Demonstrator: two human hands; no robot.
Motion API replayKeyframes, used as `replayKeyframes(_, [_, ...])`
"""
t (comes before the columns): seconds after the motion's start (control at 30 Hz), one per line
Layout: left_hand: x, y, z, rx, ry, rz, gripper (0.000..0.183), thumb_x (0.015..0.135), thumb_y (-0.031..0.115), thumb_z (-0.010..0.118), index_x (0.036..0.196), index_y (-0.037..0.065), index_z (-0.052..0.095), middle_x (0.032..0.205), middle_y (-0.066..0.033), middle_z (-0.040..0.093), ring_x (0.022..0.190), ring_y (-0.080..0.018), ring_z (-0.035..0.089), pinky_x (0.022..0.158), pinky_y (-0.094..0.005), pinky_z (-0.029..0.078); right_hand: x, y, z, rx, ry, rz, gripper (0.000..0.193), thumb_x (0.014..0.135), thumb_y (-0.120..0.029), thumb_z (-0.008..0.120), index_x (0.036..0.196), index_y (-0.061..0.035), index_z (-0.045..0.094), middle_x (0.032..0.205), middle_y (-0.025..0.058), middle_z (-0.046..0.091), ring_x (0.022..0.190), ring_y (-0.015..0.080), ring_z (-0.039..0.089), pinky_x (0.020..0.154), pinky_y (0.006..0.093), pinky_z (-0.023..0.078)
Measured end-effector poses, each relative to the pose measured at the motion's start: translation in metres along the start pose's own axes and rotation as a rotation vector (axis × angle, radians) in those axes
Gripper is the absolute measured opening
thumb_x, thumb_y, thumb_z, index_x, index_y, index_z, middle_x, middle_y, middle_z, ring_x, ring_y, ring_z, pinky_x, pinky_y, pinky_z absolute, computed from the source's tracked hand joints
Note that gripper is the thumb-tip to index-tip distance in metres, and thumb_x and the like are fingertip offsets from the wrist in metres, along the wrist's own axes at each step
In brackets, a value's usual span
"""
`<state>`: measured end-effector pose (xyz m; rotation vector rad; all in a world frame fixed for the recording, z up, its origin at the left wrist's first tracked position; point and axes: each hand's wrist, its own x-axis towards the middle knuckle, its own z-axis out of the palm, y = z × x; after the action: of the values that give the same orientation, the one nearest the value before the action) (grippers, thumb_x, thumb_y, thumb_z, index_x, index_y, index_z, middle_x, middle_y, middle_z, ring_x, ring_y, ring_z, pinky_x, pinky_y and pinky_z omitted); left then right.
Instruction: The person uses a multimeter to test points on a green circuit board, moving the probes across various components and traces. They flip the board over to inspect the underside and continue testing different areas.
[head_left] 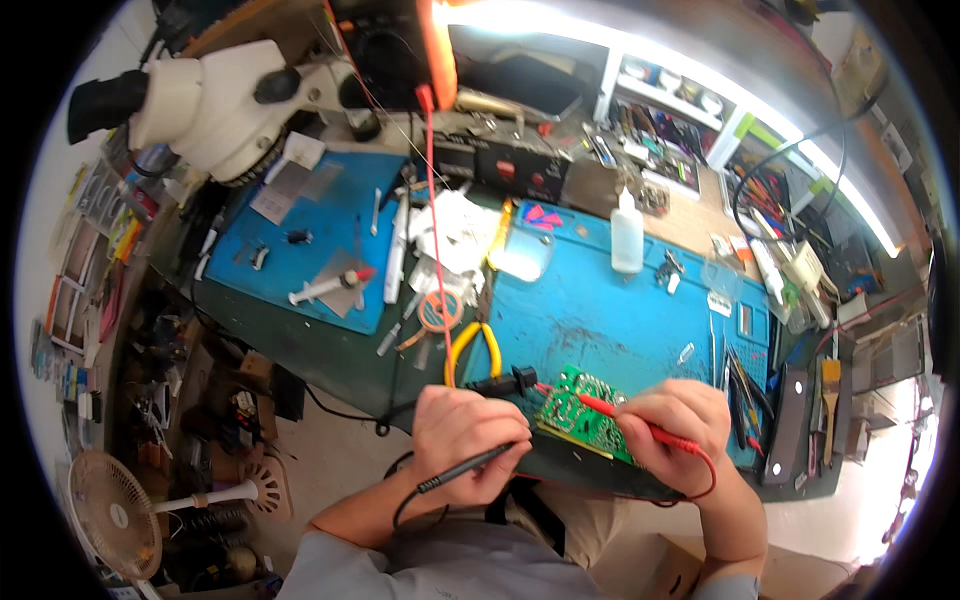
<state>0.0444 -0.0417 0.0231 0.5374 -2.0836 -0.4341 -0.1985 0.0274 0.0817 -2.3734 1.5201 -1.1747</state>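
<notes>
Between the thumb and fingers of my left hand (465,440) is a black test probe (465,468), its tip hidden by the fingers. My right hand (680,425) pinches a red test probe (640,424), whose tip points left over a green circuit board (578,408). I cannot tell whether the tip touches the board, which lies at the near edge of a blue mat (590,325). Just beyond my left hand is a black clip-like piece (507,383). A red lead (433,200) runs down from an orange and black meter (440,60) toward that hand.
Yellow-handled pliers (474,350) lie beyond my left hand. A white squeeze bottle (627,235) stands on the mat, with tweezers (725,365) at its right. A second blue mat (300,240) lies under a white microscope (205,110) at left. A fan (115,510) stands lower left.
</notes>
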Motion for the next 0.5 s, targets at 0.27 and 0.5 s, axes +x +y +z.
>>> replayKeyframes(0.27, [-0.0022, -0.0008, 0.0024, 0.015, -0.026, 0.022, 0.010, 0.084, 0.015, 0.069, 0.090, 0.012, 0.062, 0.088, 0.0005, 0.067, 0.075, -0.0199, 0.054, 0.075, -0.0339, 0.039, -0.0019, 0.0019, 0.0011, 0.027, 0.005, 0.007, 0.014, 0.075, -0.005, 0.077, 0.085, -0.0063, 0.067, 0.071, 0.0061, 0.065, 0.058, 0.0209, 0.063, 0.051, 0.0300, 0.048])
replayKeyframes(0.5, [-0.0027, -0.0021, 0.0032, 0.023, -0.008, 0.012, 0.014, 0.081, 0.017, 0.072, 0.092, 0.016, 0.064, 0.089, 0.0048, 0.067, 0.075, -0.0169, 0.055, 0.073, -0.0323, 0.038, -0.0040, 0.0046, 0.0045, 0.031, 0.033, -0.004, 0.015, 0.075, -0.007, 0.079, 0.084, -0.0070, 0.068, 0.072, 0.0056, 0.066, 0.059, 0.0198, 0.063, 0.051, 0.0291, 0.048])
